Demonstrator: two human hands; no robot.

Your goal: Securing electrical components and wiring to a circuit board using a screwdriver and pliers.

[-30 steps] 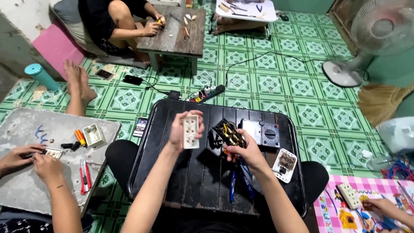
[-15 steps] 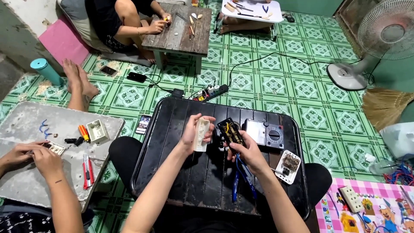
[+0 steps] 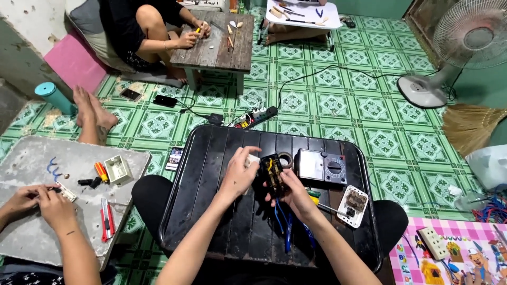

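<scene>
Both forearms reach forward over the black worktop (image 3: pixel 211 221), hands meeting mid-tray. Left hand (image 3: pixel 238 177), palm down, fingers curled on a white cover plate (image 3: pixel 252 160), mostly hidden. Right hand (image 3: pixel 296 196), palm up, fingers wrapped under a black socket body (image 3: pixel 273 171), possibly with yellow wiring inside. Blue wires (image 3: pixel 285 224) hang below it. Multimeter (image 3: pixel 320 166) just right.

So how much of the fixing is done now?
Done: the black box has blue wires hanging from it. In hand: the right hand holds it while the left hand brings a white cover. Left: the cover looks not yet on.
</scene>
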